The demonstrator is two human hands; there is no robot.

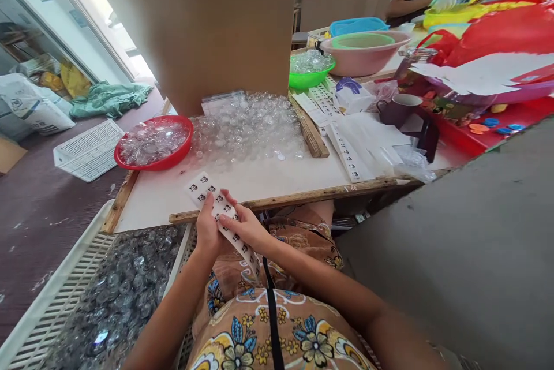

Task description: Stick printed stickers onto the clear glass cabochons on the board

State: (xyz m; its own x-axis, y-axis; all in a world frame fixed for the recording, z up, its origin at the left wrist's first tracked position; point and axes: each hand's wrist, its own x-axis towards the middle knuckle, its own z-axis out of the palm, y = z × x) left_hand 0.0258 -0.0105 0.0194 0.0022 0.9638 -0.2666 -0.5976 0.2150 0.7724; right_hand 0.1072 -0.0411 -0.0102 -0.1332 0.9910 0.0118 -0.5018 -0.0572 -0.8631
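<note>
Both hands hold a long white sticker sheet (pixel 223 206) printed with rows of small black figures, tilted over the table's front edge. My left hand (pixel 208 228) grips it from the left, thumb lying on its face. From the right, my right hand (pixel 246 227) pinches the same sheet, its thumb on top and fingers partly behind. The lower end of the sheet hangs above my lap. Past it, a heap of small clear plastic pieces (pixel 251 127) covers the back of the white tabletop (pixel 160 200).
A red bowl (pixel 188 148) of clear pieces sits at left, beside a white basket (pixel 89 150). A crate (pixel 97 231) of clear pieces stands below left. More sticker sheets (pixel 344 150) and a mug (pixel 398 109) lie right. A gloved co-worker (pixel 444 0) works beyond.
</note>
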